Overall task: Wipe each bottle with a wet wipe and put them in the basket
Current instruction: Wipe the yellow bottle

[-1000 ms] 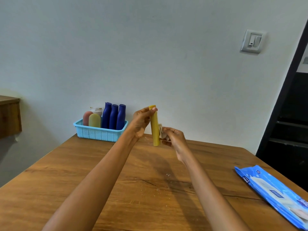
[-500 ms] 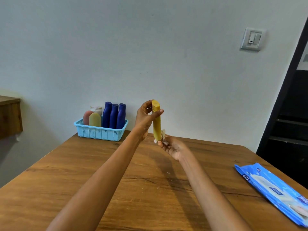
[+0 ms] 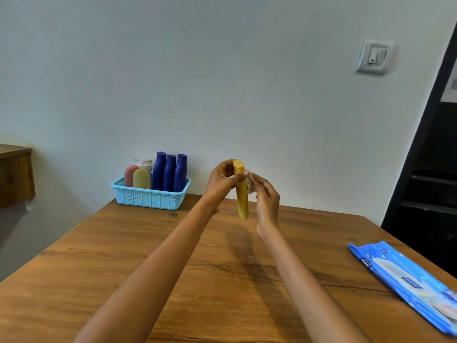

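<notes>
1. Wooden table, filling the near scene.
2. Blue wipes pack, flat at near right.
3. Light blue basket, far left, holding six upright bottles.
4. Left hand, pinching yellow bottle upright, mid-air, centre.
5. Right hand, fingers pressing white wet wipe against bottle's right side.
</notes>
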Tool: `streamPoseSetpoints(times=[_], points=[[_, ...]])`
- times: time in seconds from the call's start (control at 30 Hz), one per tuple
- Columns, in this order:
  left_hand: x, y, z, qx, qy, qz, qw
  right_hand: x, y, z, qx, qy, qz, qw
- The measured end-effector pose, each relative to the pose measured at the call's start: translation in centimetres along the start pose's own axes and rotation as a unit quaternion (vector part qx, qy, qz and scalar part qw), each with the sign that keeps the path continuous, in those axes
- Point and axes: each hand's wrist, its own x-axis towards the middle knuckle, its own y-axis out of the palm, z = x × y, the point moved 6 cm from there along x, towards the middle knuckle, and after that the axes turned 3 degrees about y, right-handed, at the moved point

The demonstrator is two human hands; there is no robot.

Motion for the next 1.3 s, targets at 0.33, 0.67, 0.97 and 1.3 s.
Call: streamPoseSetpoints(times=[0.33, 0.67, 0.97, 1.3], points=[[0.2, -1.3, -0.8, -0.05, -0.01, -0.03, 0.998, 0.4, -1.2, -3.3, -0.232, -0.016, 0.033, 0.972], [0.0, -2.6, -0.9, 0.026, 0.003, -0.03, 0.999, 0.4, 1.3, -1.5, -0.147, 0.01, 0.085, 0.985], [0.7, -9.6, -2.2, 0.12, 0.035, -0.074, 0.989, 1.0, 8.8, 1.1, 0.072, 0.089, 0.108, 0.988], [4.5, -17.8, -7.0, 0.198, 0.068, -0.108, 0.972, 2.2, 15.0, -1.4, 0.069, 0.18, 0.091, 0.977]])
